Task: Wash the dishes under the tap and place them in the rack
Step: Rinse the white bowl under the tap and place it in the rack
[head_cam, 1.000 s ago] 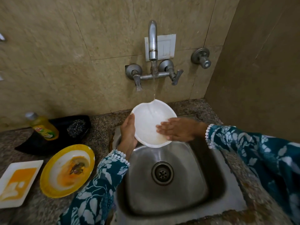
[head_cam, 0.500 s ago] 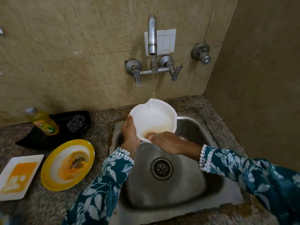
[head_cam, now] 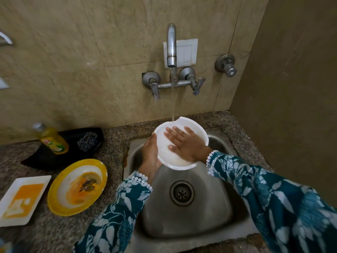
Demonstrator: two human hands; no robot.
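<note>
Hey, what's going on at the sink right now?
A person is rinsing a white bowl over the steel sink, with water running from the tap onto its far rim. The left hand grips the bowl's edge, while the right hand lies flat inside it, fingers spread. On the counter to the left wait a dirty yellow plate and a stained white rectangular plate, with a dish soap bottle behind. No rack is in view.

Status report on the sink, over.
Left hand grips white bowl under tap. Right hand flat inside. Nothing in the way.
</note>
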